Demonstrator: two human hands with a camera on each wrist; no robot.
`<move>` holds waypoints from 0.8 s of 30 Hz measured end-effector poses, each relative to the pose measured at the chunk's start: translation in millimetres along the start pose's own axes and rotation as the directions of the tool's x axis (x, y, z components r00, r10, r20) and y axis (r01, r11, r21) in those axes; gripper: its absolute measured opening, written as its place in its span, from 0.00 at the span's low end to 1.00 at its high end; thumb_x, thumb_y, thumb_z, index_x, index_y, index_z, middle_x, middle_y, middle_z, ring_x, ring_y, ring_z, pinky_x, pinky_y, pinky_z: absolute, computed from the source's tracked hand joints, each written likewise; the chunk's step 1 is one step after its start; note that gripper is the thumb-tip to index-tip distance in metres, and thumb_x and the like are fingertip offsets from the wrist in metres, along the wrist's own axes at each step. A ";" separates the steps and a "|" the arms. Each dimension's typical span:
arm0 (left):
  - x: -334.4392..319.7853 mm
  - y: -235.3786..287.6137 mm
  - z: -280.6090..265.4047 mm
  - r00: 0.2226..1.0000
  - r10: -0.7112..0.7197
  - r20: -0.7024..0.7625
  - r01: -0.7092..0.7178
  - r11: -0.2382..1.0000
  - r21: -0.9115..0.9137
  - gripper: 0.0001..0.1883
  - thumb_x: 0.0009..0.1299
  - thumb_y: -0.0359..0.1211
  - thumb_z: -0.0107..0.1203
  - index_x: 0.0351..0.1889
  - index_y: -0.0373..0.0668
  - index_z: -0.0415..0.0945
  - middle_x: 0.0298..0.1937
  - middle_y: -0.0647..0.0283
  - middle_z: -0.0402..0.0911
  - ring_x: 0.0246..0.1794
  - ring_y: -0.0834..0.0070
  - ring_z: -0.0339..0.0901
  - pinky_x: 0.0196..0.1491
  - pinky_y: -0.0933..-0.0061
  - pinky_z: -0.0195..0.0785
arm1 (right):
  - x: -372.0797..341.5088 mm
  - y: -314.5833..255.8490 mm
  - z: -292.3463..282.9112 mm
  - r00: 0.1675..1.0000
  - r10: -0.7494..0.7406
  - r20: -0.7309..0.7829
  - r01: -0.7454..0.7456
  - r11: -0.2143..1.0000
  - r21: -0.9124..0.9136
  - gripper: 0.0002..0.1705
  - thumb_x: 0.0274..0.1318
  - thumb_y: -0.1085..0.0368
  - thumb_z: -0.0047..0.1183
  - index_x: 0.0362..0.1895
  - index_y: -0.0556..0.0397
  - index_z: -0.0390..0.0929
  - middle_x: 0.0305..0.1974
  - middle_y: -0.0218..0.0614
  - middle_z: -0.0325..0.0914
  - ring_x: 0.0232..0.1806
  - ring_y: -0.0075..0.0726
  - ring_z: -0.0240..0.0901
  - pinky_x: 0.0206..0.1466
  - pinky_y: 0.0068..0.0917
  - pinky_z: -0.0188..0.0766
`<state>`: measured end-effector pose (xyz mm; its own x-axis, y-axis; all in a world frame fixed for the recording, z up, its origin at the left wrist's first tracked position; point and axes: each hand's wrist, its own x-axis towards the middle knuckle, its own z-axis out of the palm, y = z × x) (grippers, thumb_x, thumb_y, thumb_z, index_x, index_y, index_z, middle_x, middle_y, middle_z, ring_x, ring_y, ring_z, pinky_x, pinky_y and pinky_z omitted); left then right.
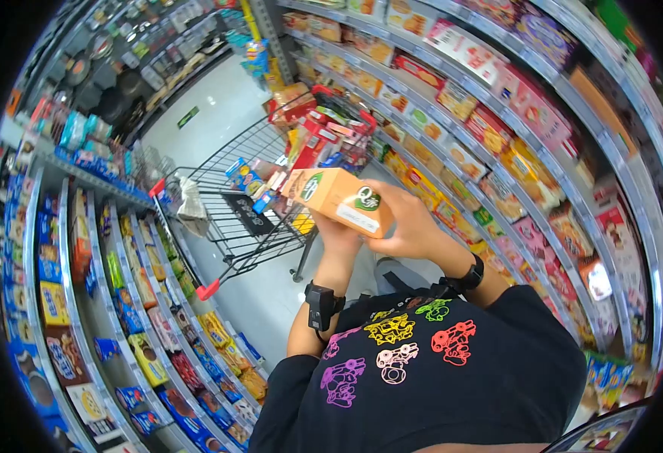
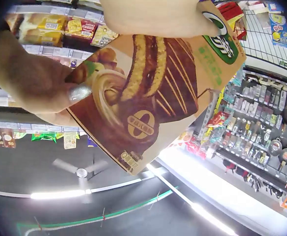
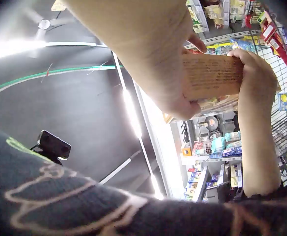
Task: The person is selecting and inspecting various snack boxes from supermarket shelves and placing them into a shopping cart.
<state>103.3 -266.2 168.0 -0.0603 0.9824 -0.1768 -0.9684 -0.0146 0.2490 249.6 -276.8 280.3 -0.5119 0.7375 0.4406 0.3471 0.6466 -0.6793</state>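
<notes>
A person holds an orange box [image 1: 343,202] up in the middle of the head view. The left hand [image 1: 336,232] holds it from below, with fingers bent round one end. The right hand [image 1: 409,225] grips the other end between bent fingers and thumb. Both hands are closed just enough to fit the box. A shopping cart [image 1: 208,289], with a big red box [image 1: 318,147] in it, stands at the upper middle of the frame.

To hold the box well, both hands should press softly, since it looks like thin card and could dent. Keeping the fingers near the ends leaves the cake picture and the words easier to see. For any turn, slow is best: one hand should hold tight while the other slides round.
</notes>
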 end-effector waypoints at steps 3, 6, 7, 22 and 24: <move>29.6 2.9 -2.4 0.999 0.053 0.009 -0.053 0.998 0.041 0.23 0.69 0.53 0.42 0.51 0.47 0.69 0.48 0.64 0.75 0.50 0.67 0.73 0.53 0.62 0.67 | 19.7 14.6 -1.8 1.000 -0.008 -0.002 0.008 0.999 0.034 0.43 0.31 0.61 0.65 0.57 0.54 0.63 0.50 0.47 0.72 0.50 0.52 0.71 0.51 0.37 0.69; 49.9 8.8 11.9 0.997 -0.080 0.010 0.080 0.987 -0.142 0.24 0.68 0.54 0.42 0.51 0.47 0.70 0.47 0.64 0.76 0.50 0.66 0.73 0.54 0.60 0.66 | 45.6 33.3 -8.0 0.999 -0.019 0.030 0.017 0.999 0.049 0.41 0.31 0.63 0.64 0.56 0.54 0.64 0.50 0.47 0.72 0.51 0.51 0.71 0.52 0.36 0.69; 53.7 10.7 13.8 0.992 -0.051 0.113 0.051 0.999 0.008 0.24 0.68 0.53 0.40 0.52 0.47 0.68 0.51 0.60 0.74 0.55 0.65 0.70 0.58 0.58 0.63 | 54.4 40.2 -10.9 0.997 -0.033 0.065 0.030 0.998 0.053 0.41 0.30 0.64 0.63 0.56 0.54 0.65 0.50 0.47 0.72 0.51 0.50 0.71 0.52 0.36 0.69; 91.9 103.8 -5.3 0.873 0.009 -0.487 -0.044 0.997 -0.060 0.40 0.69 0.64 0.17 0.63 0.46 0.60 0.62 0.57 0.64 0.60 0.57 0.62 0.57 0.58 0.60 | 183.0 159.4 103.8 0.895 -0.215 0.390 0.062 0.927 0.370 0.37 0.30 0.75 0.55 0.54 0.47 0.67 0.67 0.50 0.44 0.64 0.55 0.57 0.64 0.41 0.58; 95.1 122.7 -31.2 0.863 -0.016 -0.505 -0.054 0.991 -0.124 0.40 0.68 0.63 0.24 0.63 0.39 0.59 0.61 0.53 0.63 0.60 0.57 0.60 0.61 0.56 0.55 | 192.3 166.8 125.1 0.860 -0.231 0.456 0.052 0.927 0.371 0.36 0.30 0.75 0.55 0.53 0.47 0.68 0.68 0.48 0.42 0.66 0.56 0.53 0.66 0.42 0.56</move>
<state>-28.8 -180.4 152.1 -0.1587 0.7542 -0.6372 -0.9863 -0.0910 0.1379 110.8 -51.5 178.3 -0.8783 0.3957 0.2682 0.0031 0.5658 -0.8246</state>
